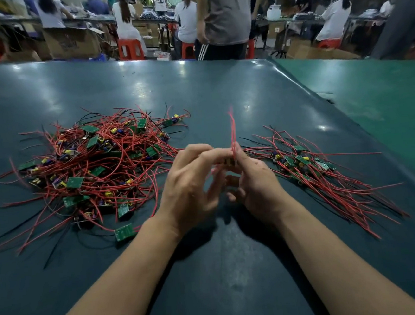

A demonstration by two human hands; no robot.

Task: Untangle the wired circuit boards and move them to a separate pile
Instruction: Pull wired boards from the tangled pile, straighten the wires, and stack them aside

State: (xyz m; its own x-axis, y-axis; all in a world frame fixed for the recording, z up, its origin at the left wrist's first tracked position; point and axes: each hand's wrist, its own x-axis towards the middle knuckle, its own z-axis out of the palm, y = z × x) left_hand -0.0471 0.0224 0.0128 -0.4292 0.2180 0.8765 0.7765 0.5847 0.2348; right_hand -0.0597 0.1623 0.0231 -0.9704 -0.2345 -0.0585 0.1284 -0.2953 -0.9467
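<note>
- Nearest the camera, two bare forearms reach forward over the dark green table; they converge at its middle, between two heaps of wired boards.
- The left hand has its fingers curled inward toward the right one; its fingertips meet at a small circuit board held between both hands, though exactly what the left fingers pinch is blurred.
- The right hand is closed round that board, thumb and forefinger pinching it; its red wires stand up straight above the knuckles, gathered into one strand; the board itself is mostly hidden by fingers.
- To the left lies the tangled pile: many green boards with yellow and blue components, red and a few black leads looping over one another in every direction; one board lies at the near edge, slightly apart from the mass.
- To the right lies the sorted pile: fewer boards, clustered together, their wires combed roughly parallel and trailing toward the near right.
- Judging by the two heaps, the work is under way but less than half done; the tangled pile is clearly the larger; the board in hand looks freed and ready to join the right heap.
- Beyond the table, a person in a grey shirt stands at the far edge; further back, seated workers on red stools and cardboard boxes fill the room.
</note>
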